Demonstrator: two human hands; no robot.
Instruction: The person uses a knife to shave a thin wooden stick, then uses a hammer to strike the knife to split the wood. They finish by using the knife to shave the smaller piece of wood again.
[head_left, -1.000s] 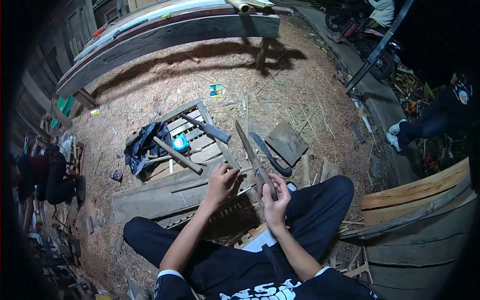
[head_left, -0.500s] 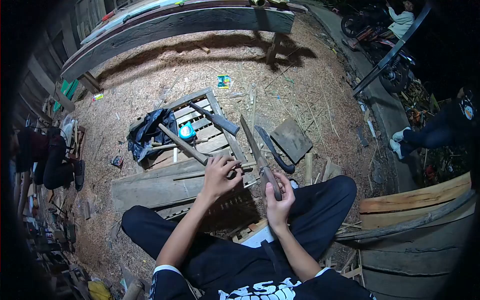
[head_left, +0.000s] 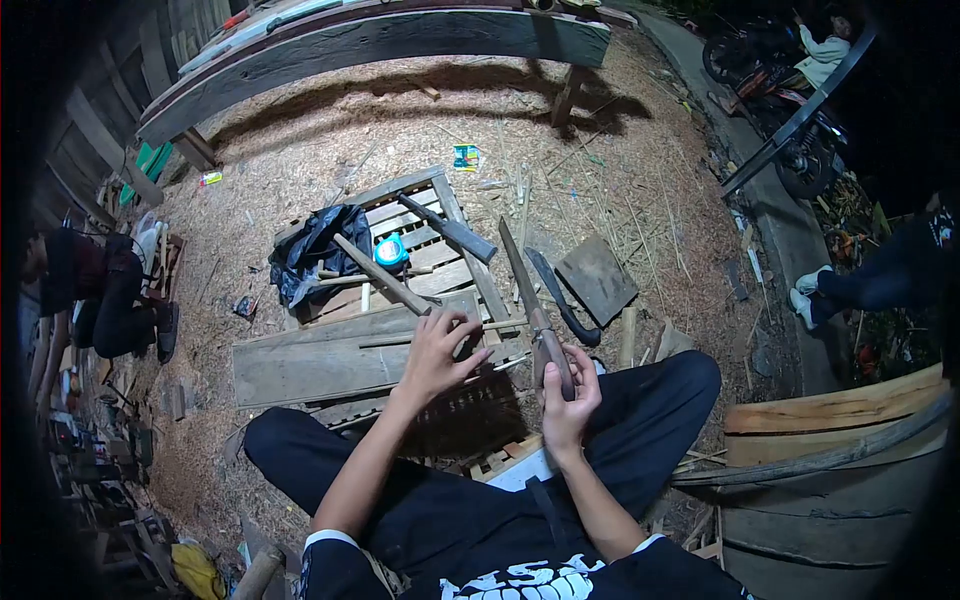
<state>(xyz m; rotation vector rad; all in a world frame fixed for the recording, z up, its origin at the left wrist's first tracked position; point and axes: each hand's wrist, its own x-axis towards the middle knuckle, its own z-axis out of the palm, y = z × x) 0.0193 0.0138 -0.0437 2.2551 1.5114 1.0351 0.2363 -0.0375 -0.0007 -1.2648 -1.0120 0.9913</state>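
At the centre of the frame, a knife [head_left: 514, 262] is gripped by its wooden handle in the right hand [head_left: 572, 392], its blade pointed up the frame. The left hand [head_left: 437, 352] is held opened, fingers curled and thumb parted from them; a second ago these were bunched closer together. Just above it, a thick stick [head_left: 383, 274] is seen beside the blue tape measure [head_left: 391, 252]. The whole view is shifted rightward, and at the upper right more of a seated person [head_left: 824, 60] is now shown.
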